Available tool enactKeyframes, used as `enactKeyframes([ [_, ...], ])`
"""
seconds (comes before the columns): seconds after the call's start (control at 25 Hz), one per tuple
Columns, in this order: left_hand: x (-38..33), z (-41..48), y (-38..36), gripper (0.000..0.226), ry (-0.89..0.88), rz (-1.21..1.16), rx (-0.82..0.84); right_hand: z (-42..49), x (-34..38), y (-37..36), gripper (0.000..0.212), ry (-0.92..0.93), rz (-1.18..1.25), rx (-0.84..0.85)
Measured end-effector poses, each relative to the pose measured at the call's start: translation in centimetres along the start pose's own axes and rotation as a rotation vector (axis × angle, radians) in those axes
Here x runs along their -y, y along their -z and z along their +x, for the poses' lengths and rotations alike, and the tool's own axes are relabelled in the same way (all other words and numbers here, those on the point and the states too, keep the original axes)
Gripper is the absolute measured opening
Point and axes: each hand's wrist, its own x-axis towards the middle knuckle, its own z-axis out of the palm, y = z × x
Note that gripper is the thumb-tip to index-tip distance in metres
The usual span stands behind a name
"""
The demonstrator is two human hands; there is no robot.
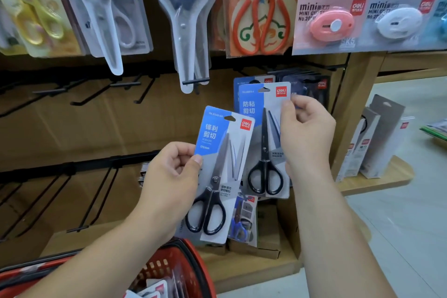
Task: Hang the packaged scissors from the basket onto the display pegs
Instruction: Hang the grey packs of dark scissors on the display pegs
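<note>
My left hand (169,176) pinches a blue-and-grey pack of black-handled scissors (222,172) by its left edge, tilted to the right, above the red basket (174,271). My right hand (304,133) pinches the upper right edge of a second, similar scissors pack (263,138), held upright in front of more packs (302,84) hanging on a peg. Several bare black pegs (125,84) jut from the rail to the left. More packs lie in the basket (154,289).
Above hang other scissors in clear blisters (186,19), orange-handled scissors (261,9) and mini cutters (333,24). A lower row of bare hooks (96,201) sits at the left. Grey boxes (377,138) stand on a wooden shelf end at the right. Cardboard boxes (256,247) lie below.
</note>
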Motion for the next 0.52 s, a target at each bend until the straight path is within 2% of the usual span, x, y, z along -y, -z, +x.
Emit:
enactKeyframes([
  [0.32,-0.2,0.6,-0.3,0.013,-0.023,-0.036,0.040,1.5,-1.0,-1.3,0.009,0.056,-0.009,-0.208],
  [0.52,-0.5,1.1,-0.7,0.011,-0.036,-0.054,0.055,2.6,-1.7,-1.7,0.012,0.040,-0.129,-0.107],
])
